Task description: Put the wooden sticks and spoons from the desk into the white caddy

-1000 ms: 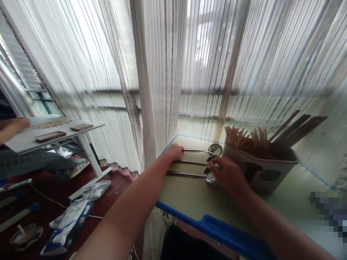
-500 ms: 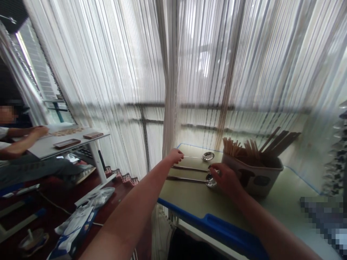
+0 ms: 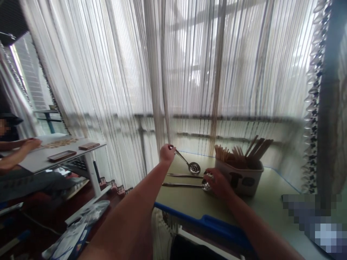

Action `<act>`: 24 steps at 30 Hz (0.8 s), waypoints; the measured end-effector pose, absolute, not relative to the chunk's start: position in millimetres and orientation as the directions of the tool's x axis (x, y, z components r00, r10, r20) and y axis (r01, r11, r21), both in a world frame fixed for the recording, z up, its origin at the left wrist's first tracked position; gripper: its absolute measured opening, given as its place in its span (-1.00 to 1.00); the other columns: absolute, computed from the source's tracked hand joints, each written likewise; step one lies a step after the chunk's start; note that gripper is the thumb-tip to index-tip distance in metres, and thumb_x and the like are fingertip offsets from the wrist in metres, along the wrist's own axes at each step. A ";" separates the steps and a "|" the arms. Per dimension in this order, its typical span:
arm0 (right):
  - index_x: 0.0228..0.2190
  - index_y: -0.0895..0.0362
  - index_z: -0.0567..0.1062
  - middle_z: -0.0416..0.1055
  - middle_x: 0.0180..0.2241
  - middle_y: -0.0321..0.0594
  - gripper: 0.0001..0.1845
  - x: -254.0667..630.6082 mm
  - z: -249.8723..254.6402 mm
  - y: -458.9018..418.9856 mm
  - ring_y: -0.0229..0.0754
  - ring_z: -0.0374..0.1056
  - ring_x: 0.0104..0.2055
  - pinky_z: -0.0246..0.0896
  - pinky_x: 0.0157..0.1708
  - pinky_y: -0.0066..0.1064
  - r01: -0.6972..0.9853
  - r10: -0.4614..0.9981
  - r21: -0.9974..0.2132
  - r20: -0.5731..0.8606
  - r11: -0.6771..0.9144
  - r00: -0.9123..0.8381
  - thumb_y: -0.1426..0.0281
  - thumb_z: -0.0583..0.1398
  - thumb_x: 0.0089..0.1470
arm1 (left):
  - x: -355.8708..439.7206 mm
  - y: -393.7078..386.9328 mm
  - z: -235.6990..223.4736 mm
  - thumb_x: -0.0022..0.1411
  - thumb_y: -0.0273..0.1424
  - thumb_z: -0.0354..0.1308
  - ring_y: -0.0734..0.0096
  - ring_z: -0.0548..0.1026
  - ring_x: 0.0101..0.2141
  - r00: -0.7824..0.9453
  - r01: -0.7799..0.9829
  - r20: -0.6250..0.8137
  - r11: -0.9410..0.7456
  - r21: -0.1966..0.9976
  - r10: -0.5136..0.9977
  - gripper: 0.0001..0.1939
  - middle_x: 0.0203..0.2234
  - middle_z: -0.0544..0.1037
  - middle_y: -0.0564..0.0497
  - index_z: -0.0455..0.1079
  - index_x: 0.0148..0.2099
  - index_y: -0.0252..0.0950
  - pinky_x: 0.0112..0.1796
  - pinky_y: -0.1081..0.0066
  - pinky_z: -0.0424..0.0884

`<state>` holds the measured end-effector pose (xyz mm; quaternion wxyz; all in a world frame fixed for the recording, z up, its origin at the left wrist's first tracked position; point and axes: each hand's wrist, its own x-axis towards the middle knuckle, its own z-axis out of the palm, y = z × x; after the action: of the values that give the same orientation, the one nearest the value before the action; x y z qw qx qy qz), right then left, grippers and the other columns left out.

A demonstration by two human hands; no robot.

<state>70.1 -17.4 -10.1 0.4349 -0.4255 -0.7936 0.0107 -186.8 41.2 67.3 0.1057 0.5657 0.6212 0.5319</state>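
My left hand (image 3: 167,153) is closed on the handle end of a metal slotted spoon (image 3: 194,167). Its round, perforated bowl points toward me and right, low over the table or on it; I cannot tell which. Two more long-handled metal spoons lie side by side nearer me: a middle spoon (image 3: 184,175) and a front spoon (image 3: 184,185). My right hand (image 3: 218,182) has its fingers curled at the bowl of the middle spoon, covering most of it. The front spoon's bowl (image 3: 205,185) shows partly beneath that hand.
A light bin (image 3: 251,182) holding wooden sticks (image 3: 222,153) stands behind my right hand on the blue-edged table (image 3: 181,202). Sheer curtains (image 3: 121,90) hang behind. At left, another person's hands (image 3: 29,144) are over a white table (image 3: 32,159) with small trays.
My left hand has swung the slotted spoon from lying nearly sideways to a slant, bowl toward me. My right hand stays at the middle spoon's bowl. The view has shifted slightly.
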 end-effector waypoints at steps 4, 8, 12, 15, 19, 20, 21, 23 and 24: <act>-0.24 0.17 0.38 0.37 -0.29 -0.14 -0.73 76.3 -16.5 -12.0 -0.16 0.30 -0.22 0.18 -0.15 -0.30 0.662 0.683 -0.403 0.694 0.631 -0.228 0.30 0.04 0.05 | -190.2 32.8 80.9 0.07 -0.28 0.10 0.48 0.47 -0.51 -0.408 0.576 0.613 -0.330 0.748 0.676 -0.79 -0.55 0.49 0.03 0.39 -0.31 -0.32 -0.45 0.52 0.32; -0.26 0.16 0.39 0.38 -0.29 -0.14 -0.73 79.5 -20.4 -9.1 -0.15 0.31 -0.22 0.19 -0.15 -0.29 0.662 0.680 -0.417 0.707 0.623 -0.193 0.29 0.04 0.04 | -194.1 24.3 94.8 0.05 -0.26 0.12 0.45 0.46 -0.51 -0.458 0.551 0.695 -0.436 0.711 0.554 -0.79 -0.55 0.50 0.02 0.42 -0.34 -0.31 -0.44 0.49 0.33; -0.27 0.15 0.39 0.38 -0.27 -0.14 -0.75 78.6 -21.0 -9.9 -0.14 0.30 -0.20 0.18 -0.13 -0.30 0.654 0.682 -0.433 0.709 0.621 -0.178 0.30 0.04 0.05 | -198.6 15.2 105.5 0.03 -0.23 0.14 0.45 0.46 -0.50 -0.487 0.430 0.711 -0.570 0.700 0.507 -0.75 -0.53 0.51 0.02 0.43 -0.32 -0.32 -0.42 0.47 0.37; -0.28 0.15 0.40 0.38 -0.26 -0.14 -0.76 78.0 -21.5 -10.7 -0.14 0.30 -0.18 0.17 -0.12 -0.30 0.646 0.678 -0.435 0.713 0.627 -0.178 0.31 0.05 0.04 | -200.0 7.3 109.9 -0.01 -0.22 0.18 0.45 0.46 -0.50 -0.546 0.276 0.668 -0.644 0.713 0.506 -0.71 -0.52 0.51 0.02 0.42 -0.30 -0.33 -0.43 0.44 0.41; -0.27 0.14 0.42 0.38 -0.24 -0.14 -0.75 79.0 -19.2 -13.4 -0.13 0.29 -0.17 0.17 -0.10 -0.27 0.612 0.672 -0.454 0.719 0.647 -0.176 0.30 0.07 0.02 | -195.3 -3.3 109.6 -0.09 -0.25 0.24 0.47 0.47 -0.48 -0.626 0.017 0.547 -0.691 0.723 0.556 -0.68 -0.52 0.49 0.04 0.39 -0.31 -0.37 -0.40 0.39 0.47; -0.27 0.15 0.42 0.39 -0.25 -0.14 -0.74 79.5 -17.5 -14.5 -0.13 0.30 -0.18 0.17 -0.11 -0.26 0.594 0.682 -0.482 0.713 0.644 -0.161 0.29 0.08 0.01 | -193.0 -5.8 107.9 -0.10 -0.27 0.26 0.48 0.47 -0.47 -0.634 -0.041 0.518 -0.695 0.718 0.574 -0.69 -0.51 0.49 0.05 0.38 -0.32 -0.37 -0.38 0.38 0.47; -0.26 0.15 0.42 0.40 -0.26 -0.13 -0.72 79.9 -15.5 -15.9 -0.13 0.31 -0.21 0.19 -0.13 -0.26 0.566 0.701 -0.524 0.700 0.636 -0.140 0.28 0.09 0.00 | -190.5 -8.1 105.5 -0.12 -0.28 0.27 0.49 0.47 -0.47 -0.639 -0.095 0.491 -0.695 0.713 0.592 -0.69 -0.51 0.48 0.05 0.37 -0.34 -0.38 -0.37 0.37 0.48; -0.22 0.17 0.41 0.42 -0.30 -0.14 -0.66 80.4 -10.7 -18.6 -0.15 0.34 -0.28 0.23 -0.19 -0.28 0.465 0.755 -0.640 0.647 0.612 -0.104 0.24 0.10 -0.01 | -185.2 -12.2 98.4 -0.14 -0.31 0.29 0.50 0.47 -0.46 -0.646 -0.186 0.437 -0.685 0.704 0.625 -0.70 -0.52 0.48 0.06 0.36 -0.36 -0.38 -0.35 0.36 0.48; -0.19 0.17 0.40 0.44 -0.33 -0.14 -0.63 80.4 -8.4 -19.9 -0.16 0.35 -0.31 0.25 -0.24 -0.29 0.389 0.786 -0.705 0.611 0.593 -0.093 0.21 0.10 0.00 | -182.6 -13.9 94.0 -0.15 -0.33 0.30 0.50 0.47 -0.47 -0.648 -0.225 0.412 -0.677 0.701 0.641 -0.70 -0.53 0.48 0.07 0.35 -0.37 -0.38 -0.35 0.36 0.48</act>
<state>80.4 -19.9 -8.4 0.5339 -0.4106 -0.7153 0.1862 -182.6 -13.9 94.0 0.2538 0.3340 0.3113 0.8527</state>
